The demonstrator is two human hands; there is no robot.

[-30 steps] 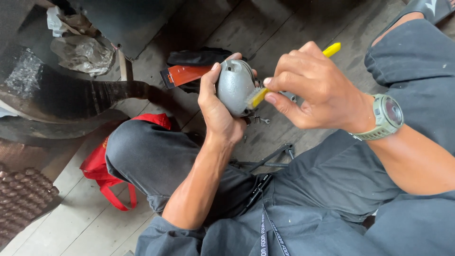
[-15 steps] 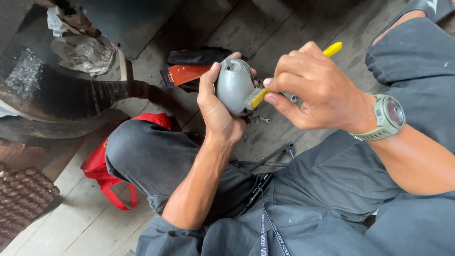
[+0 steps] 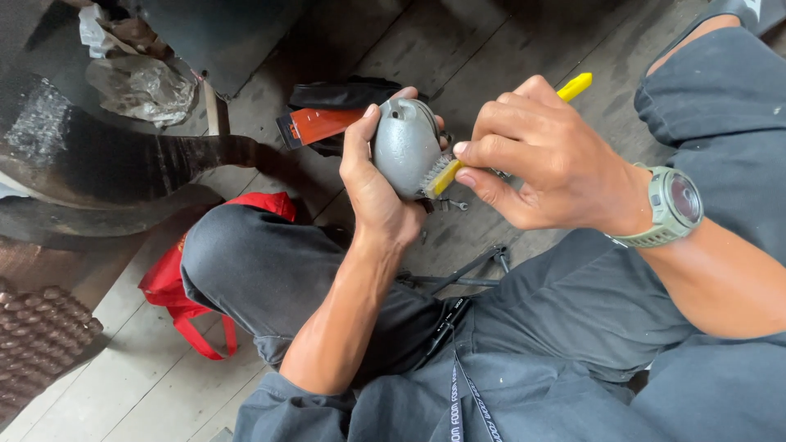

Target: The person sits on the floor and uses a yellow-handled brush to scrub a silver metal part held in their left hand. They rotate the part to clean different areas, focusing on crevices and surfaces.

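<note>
Head view looked down on us squatting over a dark plank floor (image 3: 524, 49); our left hand (image 3: 372, 192) was closed around a rounded grey metal housing (image 3: 404, 147), thumb laid up its near side and fingertips curled over the far edge, so that the part was held up off the floor, between our knees, with its lower rim turned toward the other hand; our right hand (image 3: 544, 168) was pinched shut on a yellow-handled brush (image 3: 446, 173), thumb and forefinger close to the head, which we judged gave firm control of the bristles; those bristles were pressed against the lower right edge of the housing, while the yellow tail of the handle stuck out past the knuckles toward the upper right; a grey-green wristwatch (image 3: 673, 205) sat on the right wrist; just behind the housing an orange-red flat tool (image 3: 319, 125) lay on a black cloth (image 3: 340, 94); below the hands small metal parts (image 3: 454, 205) lay on the boards, and thin dark rods (image 3: 467, 274) ran beside our trouser leg; a red bag (image 3: 176, 286) lay under the left knee; a black curved exhaust pipe (image 3: 131, 164) lay well apart on the left
</note>
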